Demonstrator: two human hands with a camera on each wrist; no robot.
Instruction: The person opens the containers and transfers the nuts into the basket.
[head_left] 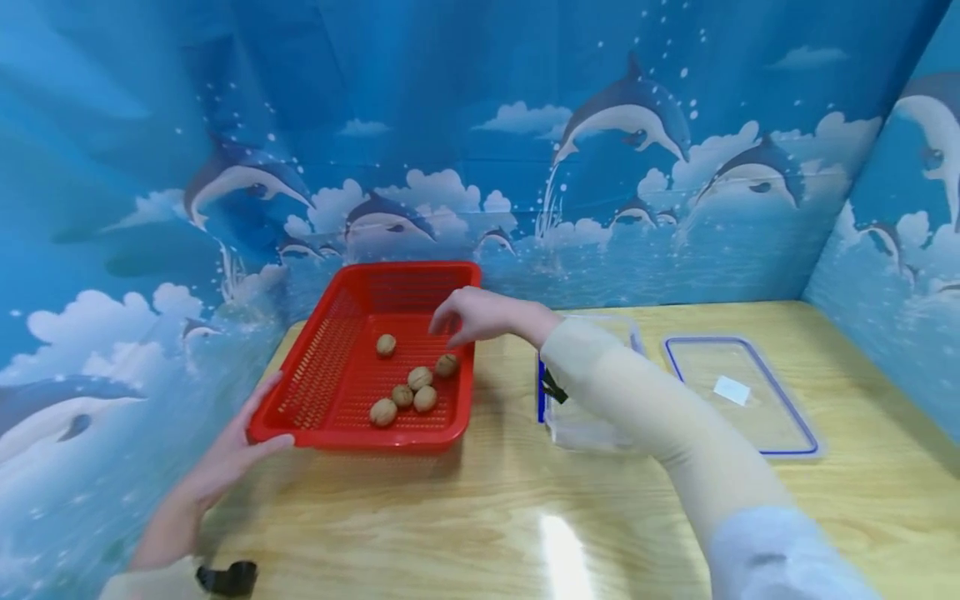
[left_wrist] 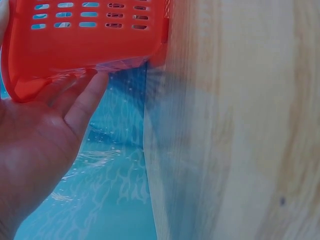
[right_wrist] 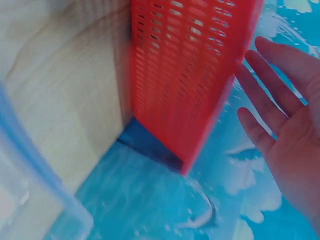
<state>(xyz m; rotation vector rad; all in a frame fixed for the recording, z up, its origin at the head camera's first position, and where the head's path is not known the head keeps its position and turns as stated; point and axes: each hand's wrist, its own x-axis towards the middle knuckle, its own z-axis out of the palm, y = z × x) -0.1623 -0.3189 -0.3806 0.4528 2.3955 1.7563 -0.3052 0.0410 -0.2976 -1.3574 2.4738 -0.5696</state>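
A red plastic basket (head_left: 303, 367) with slotted walls sits on the table, several walnuts (head_left: 420, 378) lying on its bottom. One walnut (head_left: 386, 345) lies apart from the rest, farther back. My left hand (head_left: 228, 458) holds the basket's near left corner, thumb over the rim. In the left wrist view, the fingers (left_wrist: 87, 102) of that hand lie under the rim, against the outer wall. Over the basket's right rim hovers my right hand (head_left: 483, 317), fingers loosely bent downward and nothing between them. The right wrist view shows this hand (right_wrist: 290, 120) beside the rim, fingers spread.
Right of the basket stands a clear plastic box (head_left: 592, 437) with a blue edge, partly hidden by my right sleeve. Farther right, a clear lid (head_left: 772, 429) with a blue seal lies flat, bearing a white label (head_left: 731, 390). A dolphin-printed curtain (head_left: 465, 125) hangs behind the wooden table (head_left: 420, 525).
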